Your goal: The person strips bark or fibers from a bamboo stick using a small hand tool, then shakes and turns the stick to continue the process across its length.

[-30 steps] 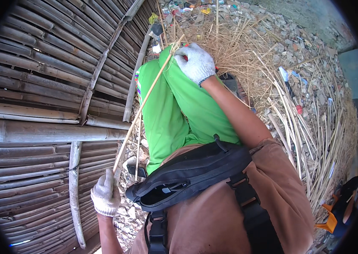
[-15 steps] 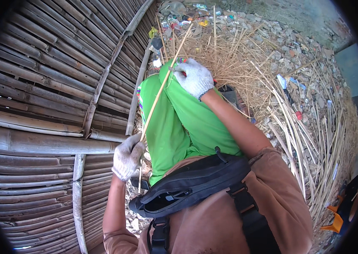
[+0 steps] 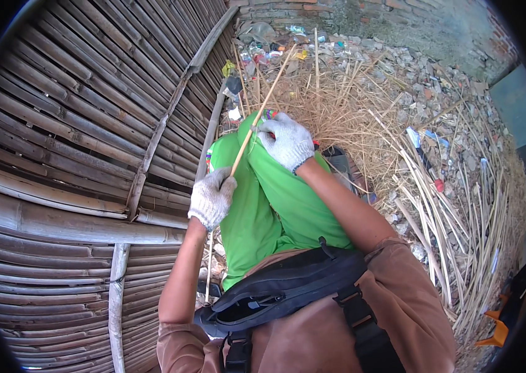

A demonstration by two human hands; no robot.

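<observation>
Visibly, the pale strip [image 3: 274,87] is gripped by the left hand [image 3: 211,198]; straight alignment is advised; the right hand [image 3: 288,142] cannot be assessed for grip.

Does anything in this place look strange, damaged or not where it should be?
Yes, two things. The black bag gapes open at its left end, unlike a closed bag. Coloured litter lies scattered on the rubble, looking out of place.
</observation>
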